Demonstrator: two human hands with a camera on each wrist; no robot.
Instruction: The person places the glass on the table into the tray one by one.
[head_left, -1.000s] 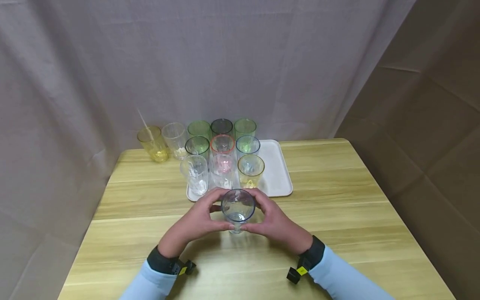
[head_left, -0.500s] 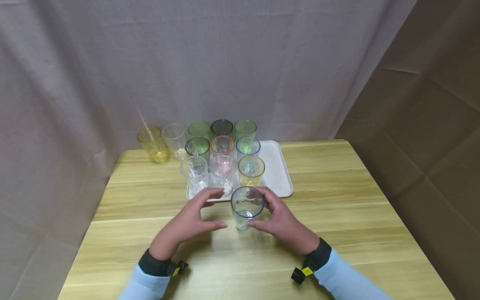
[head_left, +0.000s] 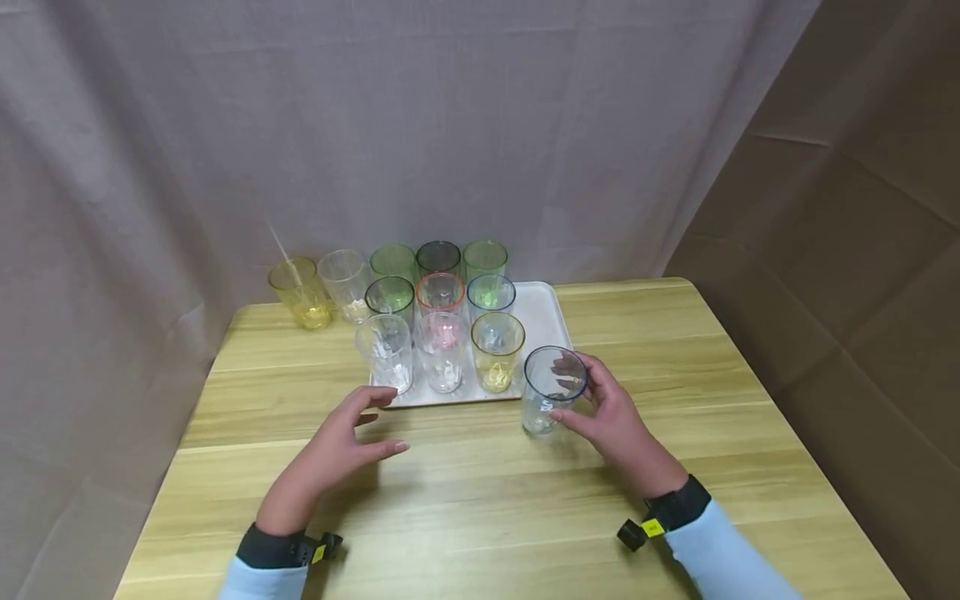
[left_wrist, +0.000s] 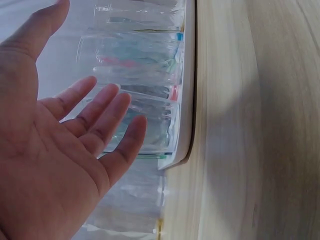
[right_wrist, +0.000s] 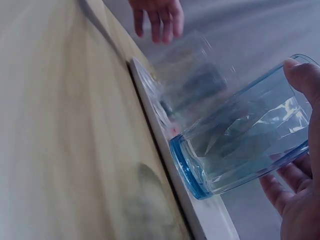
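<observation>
My right hand (head_left: 619, 427) grips a clear tumbler with a blue rim (head_left: 542, 410), thumb on the near side and fingers behind. The tumbler is upright off the front right corner of the white tray (head_left: 546, 321). In the right wrist view the tumbler (right_wrist: 245, 142) shows a blue base, held above the table beside the tray edge. My left hand (head_left: 336, 446) holds nothing; its fingers and thumb are spread apart near the tray's front left edge. The left wrist view shows the left palm (left_wrist: 55, 165) facing the camera, fingers loosely bent, in front of the tumblers.
Several tumblers stand in rows on the tray, the front row ending with a yellow-rimmed one (head_left: 498, 354). Left of the tray stand a clear tumbler (head_left: 345, 283) and a yellow tumbler (head_left: 300, 293) with a thin clear stick in it. A grey curtain (head_left: 480, 125) hangs behind the table.
Both hands held the tumbler at first. The left hand let go and drew back left, while the right hand carried the tumbler to the right and a little away.
</observation>
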